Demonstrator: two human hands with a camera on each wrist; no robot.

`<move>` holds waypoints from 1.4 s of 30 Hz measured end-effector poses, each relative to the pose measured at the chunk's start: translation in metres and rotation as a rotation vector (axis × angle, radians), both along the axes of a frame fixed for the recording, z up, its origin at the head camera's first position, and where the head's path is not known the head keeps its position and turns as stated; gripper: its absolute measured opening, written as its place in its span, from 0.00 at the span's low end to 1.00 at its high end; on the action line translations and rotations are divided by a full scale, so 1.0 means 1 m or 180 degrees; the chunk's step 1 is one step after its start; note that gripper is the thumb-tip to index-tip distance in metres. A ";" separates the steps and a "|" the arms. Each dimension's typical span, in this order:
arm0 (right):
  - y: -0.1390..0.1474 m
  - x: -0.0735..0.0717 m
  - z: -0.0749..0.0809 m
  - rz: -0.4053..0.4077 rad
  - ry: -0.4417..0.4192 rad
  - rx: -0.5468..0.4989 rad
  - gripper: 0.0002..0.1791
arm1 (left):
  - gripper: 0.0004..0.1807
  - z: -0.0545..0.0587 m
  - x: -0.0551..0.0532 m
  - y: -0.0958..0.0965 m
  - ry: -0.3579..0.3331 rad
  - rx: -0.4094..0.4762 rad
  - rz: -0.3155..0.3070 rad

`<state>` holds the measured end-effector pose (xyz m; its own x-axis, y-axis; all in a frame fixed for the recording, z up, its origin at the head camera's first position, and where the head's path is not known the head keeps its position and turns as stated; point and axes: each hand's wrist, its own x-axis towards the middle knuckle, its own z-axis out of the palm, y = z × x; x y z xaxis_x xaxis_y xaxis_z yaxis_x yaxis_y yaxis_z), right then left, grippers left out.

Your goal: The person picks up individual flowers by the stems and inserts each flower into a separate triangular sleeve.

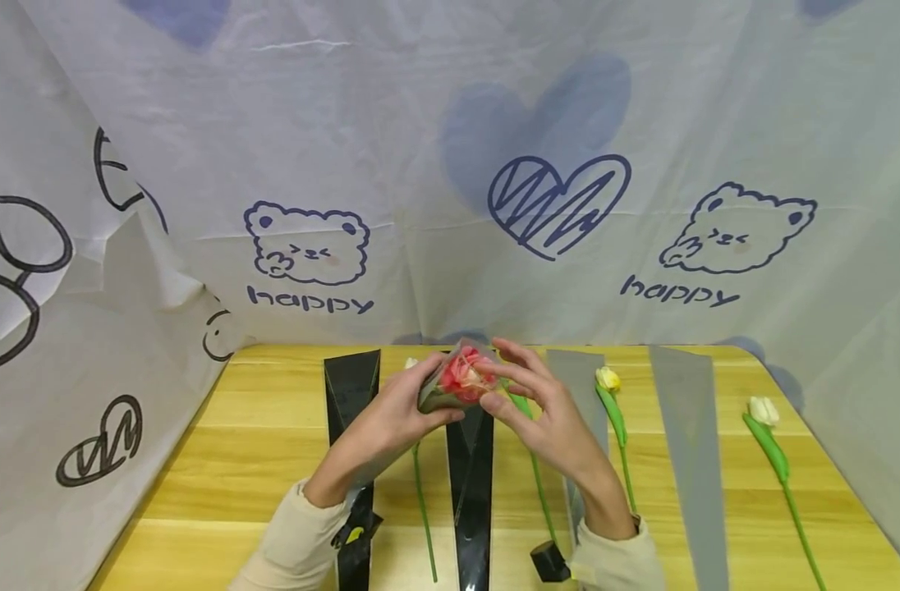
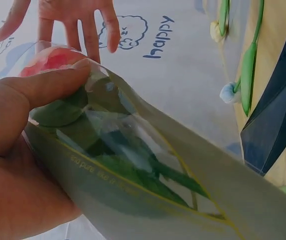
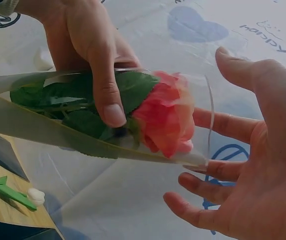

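Note:
My left hand (image 1: 398, 410) grips a single-flower sleeve (image 3: 13, 116), clear in front and grey behind with a gold edge, its thumb laid across the clear side. Inside is a pink-red artificial flower (image 3: 166, 116) with dark green leaves (image 3: 80, 97). In the right wrist view its bloom lies just within the sleeve's wide mouth. My right hand (image 1: 542, 410) is beside that mouth with fingers spread. One of its fingertips appears to touch the sleeve's rim, and the hand grips nothing. The sleeve's lower end is hidden behind the left hand in the head view.
Black sleeves (image 1: 470, 476) and grey sleeves (image 1: 692, 443) lie flat on the wooden table (image 1: 228, 460). Between them lie artificial tulips, among them a yellow one (image 1: 608, 378) and a white one (image 1: 764, 410). A printed cloth (image 1: 435, 164) hangs behind the table.

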<state>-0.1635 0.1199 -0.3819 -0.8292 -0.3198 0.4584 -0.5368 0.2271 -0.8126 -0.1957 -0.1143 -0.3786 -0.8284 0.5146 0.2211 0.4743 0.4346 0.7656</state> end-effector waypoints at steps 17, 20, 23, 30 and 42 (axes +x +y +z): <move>-0.010 -0.007 -0.009 0.0209 -0.0475 -0.0244 0.17 | 0.33 -0.010 -0.003 -0.006 -0.0347 -0.0152 0.0268; -0.013 -0.008 -0.011 0.0175 -0.0526 -0.0201 0.17 | 0.35 -0.016 -0.003 -0.011 -0.0375 -0.0219 0.0373; -0.015 -0.010 -0.015 0.0190 -0.0629 -0.0188 0.18 | 0.38 -0.021 -0.002 -0.014 -0.0409 -0.0243 0.0388; -0.016 -0.012 -0.021 0.0236 -0.0724 -0.0142 0.22 | 0.36 -0.018 -0.005 -0.019 -0.0391 -0.0217 0.0204; 0.022 -0.018 -0.021 -0.0558 -0.0748 -0.0157 0.21 | 0.38 -0.007 -0.051 -0.116 -0.1036 0.0087 0.0750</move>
<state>-0.1819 0.1418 -0.4033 -0.9551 -0.1444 0.2588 -0.2888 0.2569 -0.9223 -0.2464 -0.2302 -0.3857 -0.9520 0.2999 -0.0613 0.0951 0.4800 0.8721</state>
